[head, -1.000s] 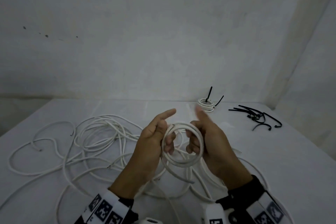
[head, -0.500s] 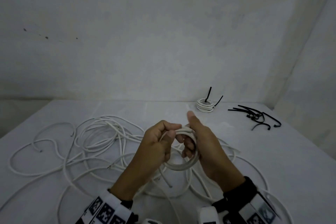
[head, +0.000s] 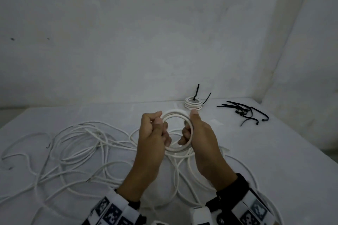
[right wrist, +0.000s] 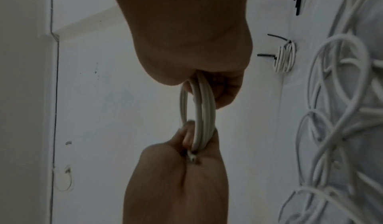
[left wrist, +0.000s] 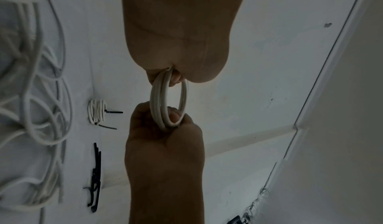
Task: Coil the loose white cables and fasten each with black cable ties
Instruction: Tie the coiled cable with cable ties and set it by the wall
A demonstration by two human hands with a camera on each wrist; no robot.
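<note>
A small coil of white cable (head: 175, 114) is held upright above the table between both hands. My left hand (head: 161, 129) grips its left side with thumb and curled fingers. My right hand (head: 192, 128) pinches the right side, thumb on the outside and fingers through the ring. In the left wrist view the coil (left wrist: 165, 96) spans from my left hand (left wrist: 176, 47) to my right hand (left wrist: 165, 137). In the right wrist view the coil (right wrist: 199, 113) shows a cut end tucked into the left hand (right wrist: 176, 178). Black cable ties (head: 243, 113) lie at the far right.
A finished coil (head: 193, 105) with two black ties sticking up sits near the back wall. Loose white cables (head: 82, 142) sprawl over the left and middle of the white table (head: 274, 151), also under my wrists. Walls close off the back and right.
The free tail that hung below the coil is now wound in. My left forefinger has curled onto the coil, and both hands have lifted the coil higher and farther away.
</note>
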